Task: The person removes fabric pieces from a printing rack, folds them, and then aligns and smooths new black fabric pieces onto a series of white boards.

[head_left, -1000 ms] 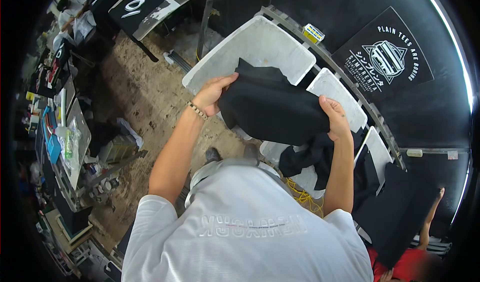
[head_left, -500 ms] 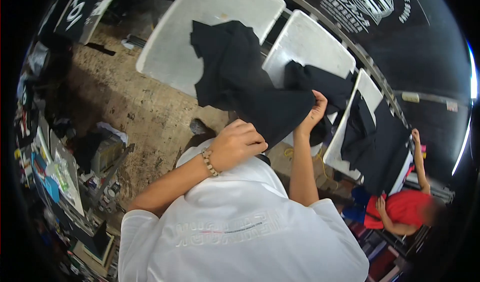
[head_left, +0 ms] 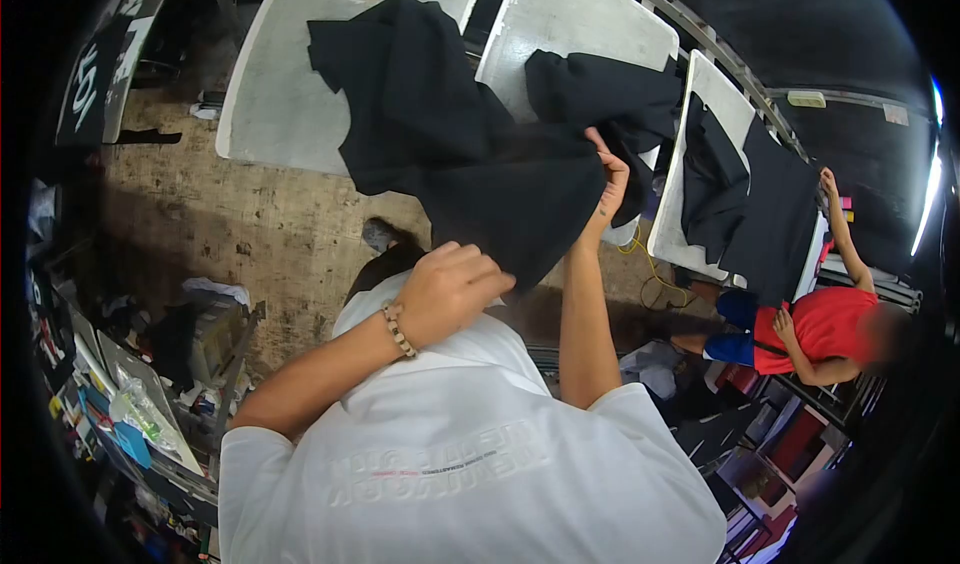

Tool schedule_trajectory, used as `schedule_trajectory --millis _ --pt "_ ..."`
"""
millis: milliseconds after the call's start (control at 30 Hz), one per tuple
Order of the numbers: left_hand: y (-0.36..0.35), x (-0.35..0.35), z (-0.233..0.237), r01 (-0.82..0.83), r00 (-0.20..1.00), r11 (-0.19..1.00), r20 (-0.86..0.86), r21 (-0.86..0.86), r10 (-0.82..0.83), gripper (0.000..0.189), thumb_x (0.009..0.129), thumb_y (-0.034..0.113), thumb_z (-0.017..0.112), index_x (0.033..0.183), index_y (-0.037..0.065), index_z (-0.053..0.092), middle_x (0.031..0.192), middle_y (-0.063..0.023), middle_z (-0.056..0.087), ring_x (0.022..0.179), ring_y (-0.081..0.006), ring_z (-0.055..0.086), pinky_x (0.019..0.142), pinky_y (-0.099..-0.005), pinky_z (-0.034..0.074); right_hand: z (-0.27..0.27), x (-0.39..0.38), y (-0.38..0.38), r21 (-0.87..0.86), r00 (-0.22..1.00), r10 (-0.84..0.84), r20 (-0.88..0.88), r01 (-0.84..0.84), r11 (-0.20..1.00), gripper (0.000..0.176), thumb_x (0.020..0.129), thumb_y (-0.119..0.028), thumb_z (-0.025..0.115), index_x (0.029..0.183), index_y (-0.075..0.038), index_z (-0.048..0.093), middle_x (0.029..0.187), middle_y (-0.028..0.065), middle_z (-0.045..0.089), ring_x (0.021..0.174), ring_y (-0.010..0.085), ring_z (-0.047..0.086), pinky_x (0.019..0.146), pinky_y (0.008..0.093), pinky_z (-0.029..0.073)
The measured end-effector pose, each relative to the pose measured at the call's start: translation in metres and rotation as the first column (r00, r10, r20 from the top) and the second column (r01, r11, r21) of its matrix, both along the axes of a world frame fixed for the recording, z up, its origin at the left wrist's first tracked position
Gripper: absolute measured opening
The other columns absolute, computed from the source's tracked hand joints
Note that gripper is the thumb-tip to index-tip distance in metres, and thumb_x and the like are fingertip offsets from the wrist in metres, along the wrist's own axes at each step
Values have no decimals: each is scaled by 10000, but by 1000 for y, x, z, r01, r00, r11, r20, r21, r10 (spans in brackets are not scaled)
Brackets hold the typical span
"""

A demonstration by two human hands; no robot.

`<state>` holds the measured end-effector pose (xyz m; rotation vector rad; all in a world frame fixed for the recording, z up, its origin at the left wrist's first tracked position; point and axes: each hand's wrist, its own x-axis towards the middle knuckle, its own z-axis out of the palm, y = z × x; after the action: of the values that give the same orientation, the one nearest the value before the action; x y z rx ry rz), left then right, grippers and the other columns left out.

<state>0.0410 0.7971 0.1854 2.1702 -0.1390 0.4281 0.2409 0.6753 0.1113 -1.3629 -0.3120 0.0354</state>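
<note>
"Black cloth (head_left: 430,124): where was it?"
"Partly over the far-left white board (head_left: 275,99). Your left hand (head_left: 450,289) clamped its near corner; your right hand (head_left: 612,186) touched its right edge, finger grip unclear."

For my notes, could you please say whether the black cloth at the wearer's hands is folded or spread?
Loosely spread, with creases: the black cloth has a broad, uneven outline, partly over a white board.

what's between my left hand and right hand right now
Part of the black cloth spans the gap between your left hand and right hand; the head view shows it.
</note>
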Motion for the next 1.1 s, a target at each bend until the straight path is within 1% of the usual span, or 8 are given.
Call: schedule_trajectory --millis 200,300,433,500,600,833,1000,1100 --pt "74 -20 -4 -378 913 597 -392 -708 113 79 911 -3 573 944 19 642 823 2 610 746 -86 558 673 -234 449 41 5 -21 -718 937 337 98 -168 675 148 743 2 688 889 26 705 798 117 631 773 182 556 710 299 443" --pt "109 -26 -10 -407 908 323 -416 -854 46 74 948 26 551 941 40 623 846 11 623 751 -59 573 672 -219 465 56 2 -17 -727 850 510 135 -264 633 150 732 -45 708 858 37 712 815 109 672 865 200 619 791 296 461" --pt "110 -42 -39 -430 900 -31 -425 -902 -100 92 954 42 552 1029 29 604 913 -32 670 782 -76 640 665 -204 519 59 8 -10 -545 750 660 -48 -573 612 129 807 -75 695 847 47 705 838 76 695 821 164 641 758 279 488" --pt "103 -48 -49 -426 904 -102 -420 -899 -82 151 958 56 551 1089 11 609 975 -61 693 855 -122 676 730 -242 558 54 15 -9 -74 564 562 -605 -743 665 137 886 -93 657 860 35 699 853 59 707 736 116 643 690 258 513" --pt "89 -41 -46 -469 873 -388 -484 -794 -65 288 981 189 584 1183 -15 607 1113 -123 683 977 -194 684 875 -328 560 48 20 13 48 443 589 -676 -771 635 231 957 -213 620 927 2 700 865 61 714 710 97 656 650 237 525" --pt "65 -17 -30 -463 843 -434 -535 -773 52 241 964 178 623 1095 -24 629 1096 -133 681 977 -182 677 877 -335 560 40 51 25 108 278 583 -763 -835 540 246 975 -256 609 930 -27 686 830 0 671 711 54 601 657 216 485" --pt "48 -5 -39 -621 746 -90 -622 -779 237 198 858 -32 695 1049 -34 640 994 -109 704 905 -138 680 831 -272 554 38 79 22 13 304 703 -643 -913 407 80 917 -134 688 889 -65 659 762 -81 539 689 11 449 643 190 374" --pt "42 1 -31 -621 724 -148 -635 -770 268 157 873 -42 664 1027 -24 648 961 -106 707 881 -132 682 809 -260 551 42 91 17 -17 284 708 -646 -933 359 72 883 -85 717 872 -67 648 766 -95 504 692 11 407 641 189 330"
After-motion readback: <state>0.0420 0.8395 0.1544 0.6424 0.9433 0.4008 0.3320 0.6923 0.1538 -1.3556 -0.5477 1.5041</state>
